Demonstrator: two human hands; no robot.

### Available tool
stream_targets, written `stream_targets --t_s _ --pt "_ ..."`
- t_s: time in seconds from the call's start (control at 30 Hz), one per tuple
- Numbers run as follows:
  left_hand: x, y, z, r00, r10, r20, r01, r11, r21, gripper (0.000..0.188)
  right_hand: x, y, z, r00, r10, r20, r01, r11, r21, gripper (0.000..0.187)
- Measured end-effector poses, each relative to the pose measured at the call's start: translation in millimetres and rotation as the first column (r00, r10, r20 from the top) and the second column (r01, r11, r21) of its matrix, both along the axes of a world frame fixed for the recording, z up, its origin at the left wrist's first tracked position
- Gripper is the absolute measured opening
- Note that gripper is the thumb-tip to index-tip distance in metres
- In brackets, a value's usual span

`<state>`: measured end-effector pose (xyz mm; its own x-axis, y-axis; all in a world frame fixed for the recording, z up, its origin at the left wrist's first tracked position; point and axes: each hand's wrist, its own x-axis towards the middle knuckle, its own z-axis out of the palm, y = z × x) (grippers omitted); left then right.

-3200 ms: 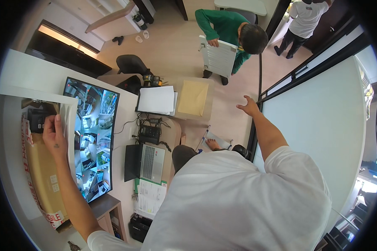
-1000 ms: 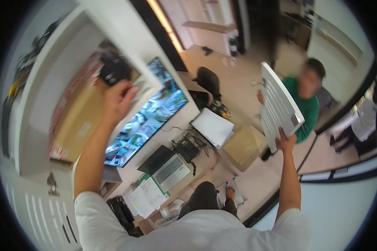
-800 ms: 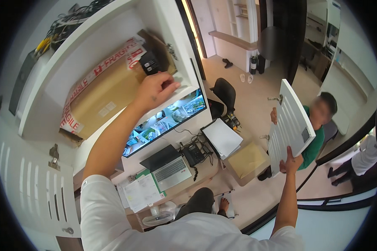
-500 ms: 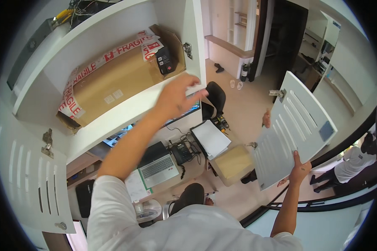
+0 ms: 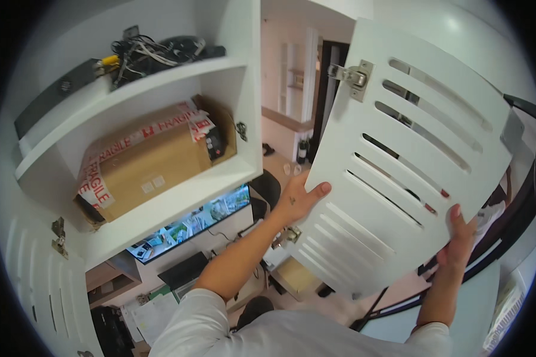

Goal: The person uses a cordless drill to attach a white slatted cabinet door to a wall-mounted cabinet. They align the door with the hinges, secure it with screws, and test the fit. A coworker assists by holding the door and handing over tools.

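A white slatted cabinet door [image 5: 339,250] is held up on the right, off its cabinet and tilted. My left hand [image 5: 301,199] grips its left edge, the thumb across the front face and the other fingers hidden behind. Lower on the opposite edge, my right hand [image 5: 457,238] is closed on the door the same way. Two metal hinges jut from the door's left edge: an upper hinge [image 5: 354,77] above my left hand and a lower hinge [image 5: 289,236] below it. The open white cabinet [image 5: 253,89] stands to the left, with a hinge plate [image 5: 240,131] on its right inner wall.
A taped cardboard box [image 5: 155,169] fills the lower shelf; tangled cables [image 5: 155,56] lie above it. Another slatted door [image 5: 36,279] hangs open at left. Below are a lit screen [image 5: 190,223], papers [image 5: 155,318] and a black chair [image 5: 266,190].
My left hand has moved from in front of the cabinet to the door's left edge and closed on it. The door is raised and nearer. Another person's hand behind it has gone from sight.
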<state>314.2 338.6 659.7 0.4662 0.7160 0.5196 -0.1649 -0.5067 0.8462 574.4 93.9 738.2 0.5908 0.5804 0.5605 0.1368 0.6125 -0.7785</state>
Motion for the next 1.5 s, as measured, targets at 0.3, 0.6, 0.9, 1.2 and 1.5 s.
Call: stream_targets --t_s 0.3,0.6,0.9,1.2,1.5 --pt "-37 -21 86 0.968 0.053 0.245 -0.070 0.995 0.064 0.068 -45 2 -10 0.976 -0.102 0.192 0.100 0.995 0.020 0.076" --pt "-85 -4 295 0.771 0.266 0.579 -0.541 0.754 0.373 0.078 -96 25 60 0.985 -0.053 0.166 0.018 0.979 0.203 0.053" --pt "-94 -4 373 0.825 0.306 0.476 -0.482 0.820 0.308 0.056 -117 37 79 0.971 0.101 0.217 -0.130 0.984 0.125 0.050" --pt "-87 96 395 0.822 -0.060 0.567 0.014 0.996 0.086 0.051 -129 66 84 0.986 0.064 0.156 -0.096 0.974 0.204 0.045" --pt "-112 166 405 0.625 0.614 0.483 -0.776 0.420 0.470 0.066 -143 104 96 0.981 0.120 0.155 -0.149 0.970 0.192 0.043"
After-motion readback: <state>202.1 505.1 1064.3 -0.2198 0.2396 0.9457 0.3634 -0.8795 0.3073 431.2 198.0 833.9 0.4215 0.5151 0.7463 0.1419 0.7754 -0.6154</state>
